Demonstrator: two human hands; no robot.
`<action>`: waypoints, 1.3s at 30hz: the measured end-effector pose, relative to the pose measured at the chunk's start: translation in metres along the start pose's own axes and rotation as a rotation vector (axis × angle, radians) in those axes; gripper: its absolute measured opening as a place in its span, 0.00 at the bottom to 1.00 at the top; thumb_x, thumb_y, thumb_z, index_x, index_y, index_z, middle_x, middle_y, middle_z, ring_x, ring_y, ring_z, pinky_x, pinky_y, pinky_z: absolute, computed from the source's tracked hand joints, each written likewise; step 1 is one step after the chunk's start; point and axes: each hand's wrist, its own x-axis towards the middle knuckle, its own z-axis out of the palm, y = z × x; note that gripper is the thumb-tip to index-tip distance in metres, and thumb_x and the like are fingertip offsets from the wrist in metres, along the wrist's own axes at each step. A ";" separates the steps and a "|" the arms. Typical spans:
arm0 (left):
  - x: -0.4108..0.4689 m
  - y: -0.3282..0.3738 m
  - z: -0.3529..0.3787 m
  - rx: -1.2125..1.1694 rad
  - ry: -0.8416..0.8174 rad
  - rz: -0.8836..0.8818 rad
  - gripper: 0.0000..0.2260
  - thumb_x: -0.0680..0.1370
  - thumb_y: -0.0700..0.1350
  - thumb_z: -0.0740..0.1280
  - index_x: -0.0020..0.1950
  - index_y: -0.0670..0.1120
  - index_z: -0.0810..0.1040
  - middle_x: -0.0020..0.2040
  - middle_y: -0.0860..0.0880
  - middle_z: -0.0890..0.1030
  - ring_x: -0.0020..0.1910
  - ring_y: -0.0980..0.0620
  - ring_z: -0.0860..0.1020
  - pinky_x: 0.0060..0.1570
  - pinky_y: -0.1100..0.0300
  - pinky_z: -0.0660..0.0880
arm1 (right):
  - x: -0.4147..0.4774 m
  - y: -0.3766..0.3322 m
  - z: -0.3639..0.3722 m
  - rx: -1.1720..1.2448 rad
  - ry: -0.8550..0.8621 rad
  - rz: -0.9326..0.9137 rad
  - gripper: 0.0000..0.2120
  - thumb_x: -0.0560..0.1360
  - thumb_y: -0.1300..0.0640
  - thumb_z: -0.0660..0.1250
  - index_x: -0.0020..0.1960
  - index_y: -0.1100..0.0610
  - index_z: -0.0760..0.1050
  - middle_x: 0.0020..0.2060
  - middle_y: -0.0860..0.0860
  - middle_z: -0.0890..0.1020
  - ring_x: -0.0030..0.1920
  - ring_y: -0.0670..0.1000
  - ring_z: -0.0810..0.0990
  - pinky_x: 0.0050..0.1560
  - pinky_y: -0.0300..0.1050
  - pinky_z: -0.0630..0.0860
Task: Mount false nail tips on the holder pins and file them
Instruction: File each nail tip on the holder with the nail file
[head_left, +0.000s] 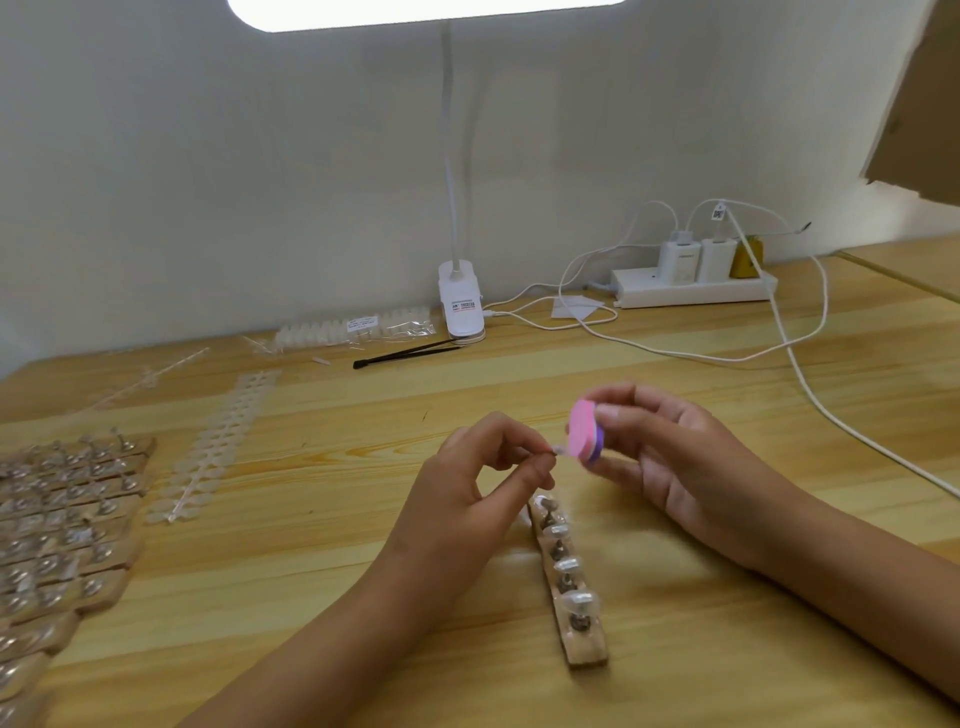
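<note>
From the head camera, just below the centre of the frame, the left hand (483, 467) pinches a clear nail tip (558, 451) between thumb and fingertip, probably so that its edge sticks out free. The right hand (670, 457) grips a pink file block (584, 431) and sets its face against that tip. Directly below them lies the wooden holder (569, 582), some pins capped and some bare, close for mounting. Spare strips of tips (208, 452) wait at middle left, and finished holders (62, 519) are stacked at the left edge.

One file block (584, 434), one holder strip (587, 652) carrying perhaps three nail tips (579, 601); upper right, two chargers (678, 257), one power strip (691, 294).
</note>
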 end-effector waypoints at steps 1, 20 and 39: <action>0.000 0.001 0.000 -0.004 -0.008 -0.005 0.03 0.77 0.50 0.67 0.47 0.60 0.77 0.40 0.58 0.82 0.50 0.51 0.78 0.54 0.47 0.74 | 0.002 -0.002 -0.001 0.023 0.059 -0.027 0.12 0.70 0.61 0.70 0.53 0.59 0.78 0.44 0.55 0.83 0.43 0.49 0.84 0.42 0.40 0.81; -0.001 0.001 0.001 0.151 0.021 0.054 0.09 0.77 0.47 0.70 0.47 0.63 0.78 0.49 0.65 0.80 0.55 0.59 0.73 0.47 0.73 0.70 | -0.002 -0.001 -0.004 -0.153 -0.088 -0.091 0.10 0.73 0.59 0.70 0.53 0.53 0.84 0.52 0.55 0.84 0.54 0.51 0.83 0.48 0.39 0.79; 0.010 -0.010 -0.003 0.010 -0.092 -0.312 0.05 0.74 0.45 0.75 0.41 0.56 0.85 0.48 0.58 0.84 0.55 0.55 0.80 0.52 0.62 0.75 | 0.005 0.000 -0.017 0.013 0.018 -0.033 0.13 0.68 0.58 0.72 0.52 0.56 0.83 0.49 0.55 0.84 0.47 0.48 0.84 0.45 0.40 0.81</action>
